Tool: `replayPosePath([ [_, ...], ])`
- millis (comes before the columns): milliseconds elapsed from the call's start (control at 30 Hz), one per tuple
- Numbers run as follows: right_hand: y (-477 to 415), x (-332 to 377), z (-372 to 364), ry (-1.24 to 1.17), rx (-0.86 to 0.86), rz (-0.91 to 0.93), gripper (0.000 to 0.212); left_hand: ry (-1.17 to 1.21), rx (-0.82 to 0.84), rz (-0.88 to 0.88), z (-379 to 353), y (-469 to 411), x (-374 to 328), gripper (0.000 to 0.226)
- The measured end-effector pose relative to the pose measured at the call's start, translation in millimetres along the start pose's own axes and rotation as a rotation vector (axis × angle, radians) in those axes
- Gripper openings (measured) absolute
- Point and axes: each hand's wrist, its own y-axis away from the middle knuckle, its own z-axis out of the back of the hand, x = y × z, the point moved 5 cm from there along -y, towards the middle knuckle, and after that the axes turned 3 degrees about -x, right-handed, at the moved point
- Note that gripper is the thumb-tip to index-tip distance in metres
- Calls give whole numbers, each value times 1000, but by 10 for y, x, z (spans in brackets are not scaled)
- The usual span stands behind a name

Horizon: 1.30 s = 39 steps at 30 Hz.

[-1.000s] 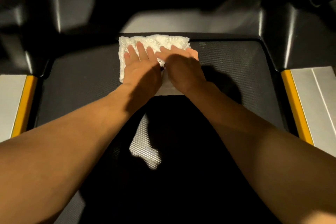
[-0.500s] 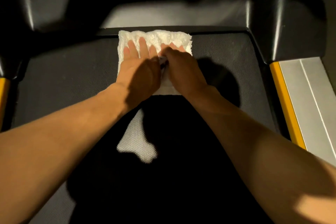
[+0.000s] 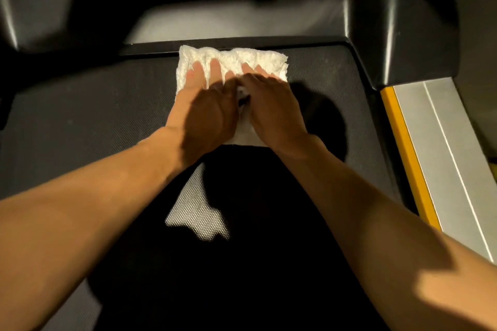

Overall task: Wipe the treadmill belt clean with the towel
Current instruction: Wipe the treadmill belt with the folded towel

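A folded white towel point(image 3: 252, 60) lies flat on the dark textured treadmill belt point(image 3: 88, 110), its far edge against the black front cover. My left hand point(image 3: 207, 105) presses down on the towel's left half, fingers spread and flat. Beside it, my right hand point(image 3: 271, 105) presses on the right half, its fingers angled toward the left hand. Both palms hide most of the towel's near part. A deep shadow of my body covers the belt's middle.
The black motor cover point(image 3: 242, 16) runs across the belt's far end. A black upright base point(image 3: 398, 35) stands at the right. A yellow strip point(image 3: 403, 148) and a silver side rail point(image 3: 446, 158) border the belt's right edge.
The view has drifted left, so the left yellow strip has left the frame. Both hands stay pressed on the towel at the belt's front edge, the right fingers curled in slightly.
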Motion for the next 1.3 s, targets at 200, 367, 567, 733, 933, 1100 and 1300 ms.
replayPosePath([
  [200, -62, -111, 84, -11, 34, -74, 36, 117, 49, 78, 102, -109, -95, 43],
  [367, -32, -117, 80, -76, 20, -173, 31, 44, 43, 38, 204, -132, -218, 48],
  [567, 227, -199, 68, -64, -11, -160, 39, -42, -123, -169, 182, 3, -268, 59],
  [733, -117, -278, 150, 57, 103, -255, 67, 64, 4, -154, 126, -282, -295, 53],
  [933, 351, -202, 117, 95, 66, -285, 58, 226, -234, -480, 100, 49, -287, 53],
  [1100, 245, -217, 133, 79, 71, -217, 55, 318, -225, -471, 224, -48, -287, 44],
  [1300, 150, -234, 199, 123, 48, -318, 44, 429, -142, -414, 193, -195, -337, 43],
])
